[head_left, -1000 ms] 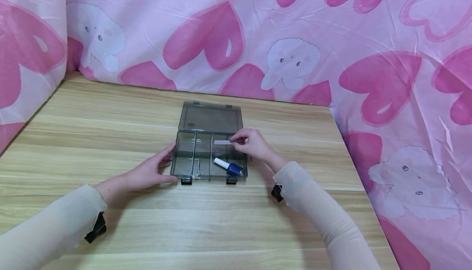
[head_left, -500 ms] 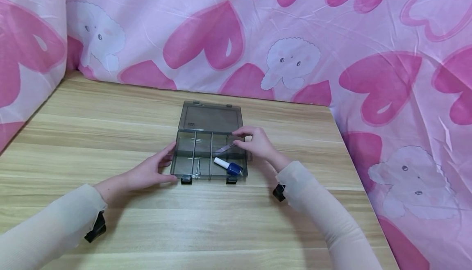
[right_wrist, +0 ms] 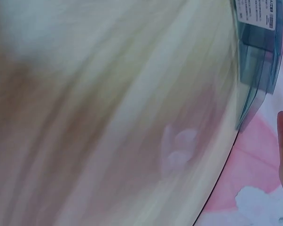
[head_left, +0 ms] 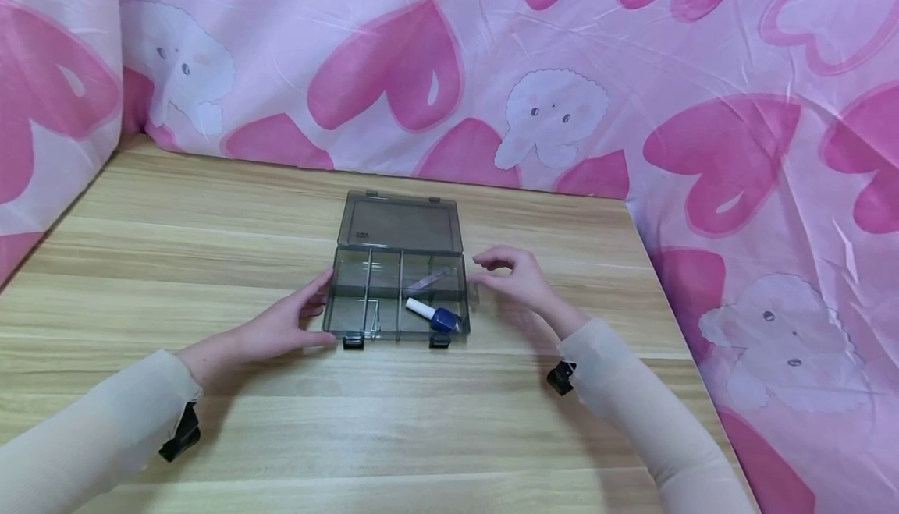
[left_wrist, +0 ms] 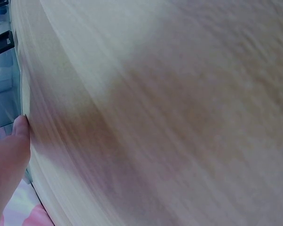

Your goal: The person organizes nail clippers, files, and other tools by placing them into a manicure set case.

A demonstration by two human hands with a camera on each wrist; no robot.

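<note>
A smoky clear divided box stands with its lid laid back. In its right rear part lies a flat pale purple strip resembling a nail file. A dark blue nail polish bottle with a white cap lies in front of the strip. Thin silvery metal pieces lie in the middle front part. My left hand rests spread against the box's left side, thumb at the front corner. My right hand is empty, loosely bent, just right of the box.
Two black latches stick out at the box's front edge. The wood-grain table meets a pink heart-patterned cloth at the back and both sides. A printed label shows on the box in the right wrist view.
My right hand lowered the pale strip into the right rear part, let go of it and moved right, out of the box. My left hand stayed at the box's left side.
</note>
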